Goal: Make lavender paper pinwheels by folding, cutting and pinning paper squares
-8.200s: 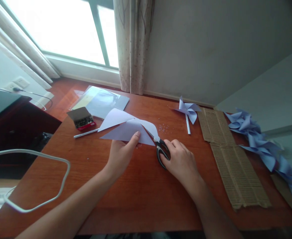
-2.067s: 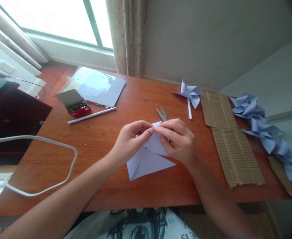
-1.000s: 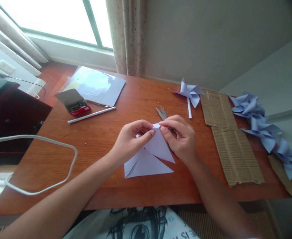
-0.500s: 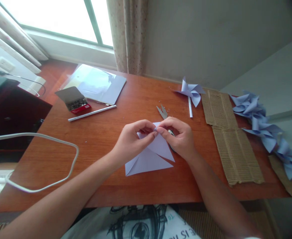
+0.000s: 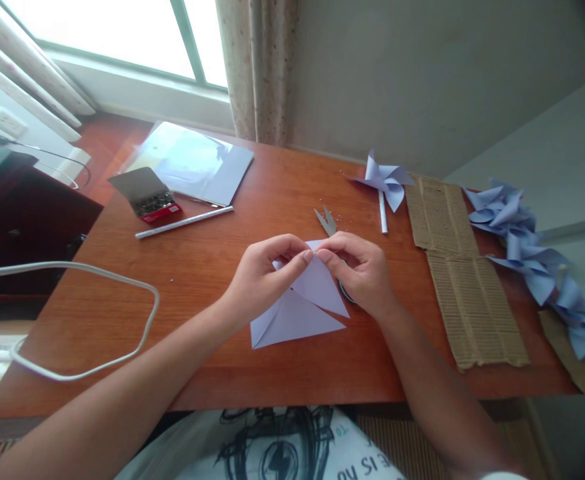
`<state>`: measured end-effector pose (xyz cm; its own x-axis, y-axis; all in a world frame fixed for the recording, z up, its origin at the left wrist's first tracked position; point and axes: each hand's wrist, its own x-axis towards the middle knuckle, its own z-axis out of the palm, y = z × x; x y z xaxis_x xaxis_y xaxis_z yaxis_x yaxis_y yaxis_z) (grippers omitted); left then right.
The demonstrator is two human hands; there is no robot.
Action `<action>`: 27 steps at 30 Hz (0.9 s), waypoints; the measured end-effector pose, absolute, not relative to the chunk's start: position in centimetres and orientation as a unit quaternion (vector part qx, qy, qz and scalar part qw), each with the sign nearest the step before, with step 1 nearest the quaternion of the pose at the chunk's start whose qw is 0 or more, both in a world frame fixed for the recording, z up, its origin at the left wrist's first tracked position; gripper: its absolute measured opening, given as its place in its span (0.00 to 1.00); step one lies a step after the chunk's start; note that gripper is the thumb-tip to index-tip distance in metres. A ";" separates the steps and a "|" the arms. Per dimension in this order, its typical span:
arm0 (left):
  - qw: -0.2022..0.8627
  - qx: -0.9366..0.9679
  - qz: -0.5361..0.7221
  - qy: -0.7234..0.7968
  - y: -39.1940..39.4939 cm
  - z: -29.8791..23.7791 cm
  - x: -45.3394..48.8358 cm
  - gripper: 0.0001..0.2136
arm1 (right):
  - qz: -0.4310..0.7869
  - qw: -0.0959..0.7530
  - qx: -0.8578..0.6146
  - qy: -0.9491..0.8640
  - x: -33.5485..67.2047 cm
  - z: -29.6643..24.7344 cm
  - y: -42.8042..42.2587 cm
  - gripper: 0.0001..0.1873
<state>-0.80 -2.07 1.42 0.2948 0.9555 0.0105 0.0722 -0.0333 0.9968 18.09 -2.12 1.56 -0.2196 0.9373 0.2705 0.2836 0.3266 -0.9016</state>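
My left hand [image 5: 267,270] and my right hand [image 5: 357,270] meet fingertip to fingertip, both pinched. Something tiny and pale sits between the fingertips, too small to make out. Beneath them lies a white paper square [image 5: 300,325], slit inward from its corners, with a small dark hole near its middle. The fingers partly hide its far corners. Scissors [image 5: 328,221] lie with blades pointing away, their handles half hidden behind my right hand.
Finished paper pinwheels [image 5: 527,247] are heaped at the right, beside corrugated cardboard [image 5: 477,313]. Another pinwheel [image 5: 385,180] on a paper stick lies at the back. An open red box of small metal pieces [image 5: 157,207], a rolled paper stick [image 5: 185,222], a paper pack [image 5: 207,163] and a white cable [image 5: 155,307] are leftward.
My fingertips have drawn slightly closer together, and the small pale bit between them shows less. The paper square lies about where it was.
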 end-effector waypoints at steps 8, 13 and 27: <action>0.529 0.598 0.419 0.433 -2.2 1.5 -0.6 0.11 | 0.421 0.438 -0.455 -0.651 18.1 1.5 -2.3 0.04; 0.528 0.596 0.419 0.436 -2.2 1.5 -0.6 0.11 | 0.433 0.440 -0.454 -0.643 18.1 1.2 -2.4 0.03; 0.535 0.595 0.420 0.428 -2.3 1.6 -0.6 0.09 | 0.410 0.434 -0.470 -0.650 17.9 1.1 -2.3 0.04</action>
<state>-0.62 -2.26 1.62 0.2793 0.9593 0.0416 0.0597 -0.0606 0.9964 17.94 -2.27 1.10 -0.1813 0.9671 0.1784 0.2554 0.2215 -0.9411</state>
